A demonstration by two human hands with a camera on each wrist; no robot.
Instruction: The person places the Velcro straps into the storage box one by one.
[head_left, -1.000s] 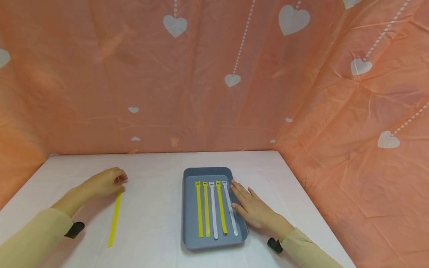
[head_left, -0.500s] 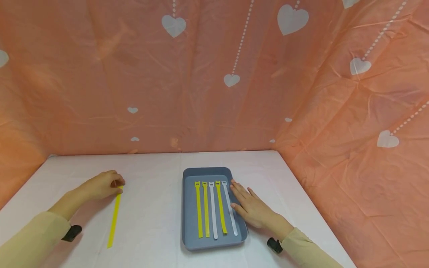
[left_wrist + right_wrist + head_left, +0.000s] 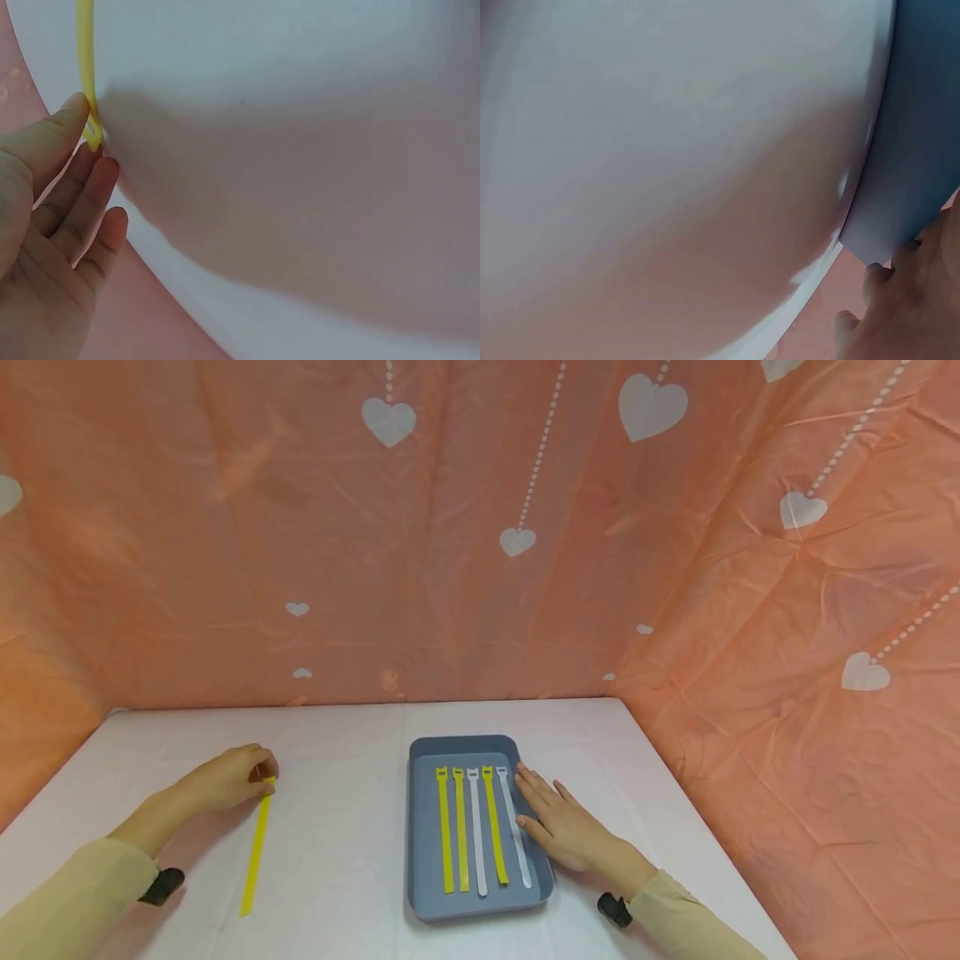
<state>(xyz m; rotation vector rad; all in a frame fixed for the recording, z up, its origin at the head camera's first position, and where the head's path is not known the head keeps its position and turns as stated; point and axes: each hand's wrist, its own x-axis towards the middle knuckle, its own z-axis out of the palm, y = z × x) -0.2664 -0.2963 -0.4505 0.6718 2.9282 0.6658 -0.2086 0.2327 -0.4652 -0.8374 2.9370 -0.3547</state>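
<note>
The left hand (image 3: 225,781) rests on the white surface (image 3: 345,860) with its fingers (image 3: 75,124) curled over the far end of a loose yellow strap (image 3: 255,852), which lies flat on the surface well apart from the grey tray (image 3: 420,860). The long axis of the loose yellow strap runs from that hand toward the near edge of the surface, leaning slightly to the left as it comes nearer. In the left wrist view the thumb and a fingertip close on the strap's shaped end, so the grip reads as a pinch, although the contact itself is small and partly shadowed. The left hand is therefore at the strap; the right hand (image 3: 566,827) is on the far side of the tray from it. The right hand lies with straight, slightly spread fingers against the right rim of the grey tray, the fingertips reaching over the wall beside the outermost white strap (image 3: 516,827). Inside the tray five straps lie parallel, heads toward the far wall: yellow, yellow, white, yellow, white. The right wrist view is blurred and shows only the tray's outer wall and parts of several fingertips; whether those fingers touch the white strap cannot be determined. The loose strap's near end is thin and hard to make out.
</note>
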